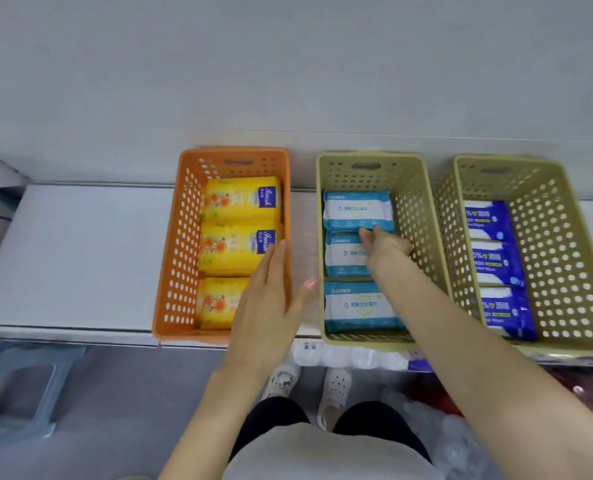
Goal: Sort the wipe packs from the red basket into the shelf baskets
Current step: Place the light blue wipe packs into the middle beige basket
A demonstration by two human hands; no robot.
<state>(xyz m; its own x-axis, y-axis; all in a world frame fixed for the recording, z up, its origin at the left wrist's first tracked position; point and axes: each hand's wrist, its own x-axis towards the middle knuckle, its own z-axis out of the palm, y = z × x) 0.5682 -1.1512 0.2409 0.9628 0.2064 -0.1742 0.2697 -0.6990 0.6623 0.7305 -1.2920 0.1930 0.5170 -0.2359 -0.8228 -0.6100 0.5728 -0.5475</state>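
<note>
The right hand (386,245) reaches into the middle green basket (416,216), its back to the camera. Its fingertips (366,232) lie on the seam between the far teal wipe pack (357,209) and the middle teal wipe pack (343,254). They touch the far pack's near edge, but I cannot tell whether they pinch it or only press on it. The near teal wipe pack (357,306) lies flat under the right forearm, toward the basket's front wall.

The left hand (267,306) is spread flat and holds nothing. Its fingers are straight and together and the thumb is stretched out to the right. It hovers over the right rim of the orange basket (184,237), covering part of the near yellow wipe pack (218,303). The fingertips reach the middle yellow wipe pack (236,247); the far yellow wipe pack (241,199) lies beyond them.

To the right, apart from both hands, the right green basket (558,254) holds three dark blue wipe packs (495,263) in a row along its left wall.

All three baskets stand side by side on a white shelf (80,254). Below its front edge are white shoes (336,386) and, at the left, a blue stool (18,386).
</note>
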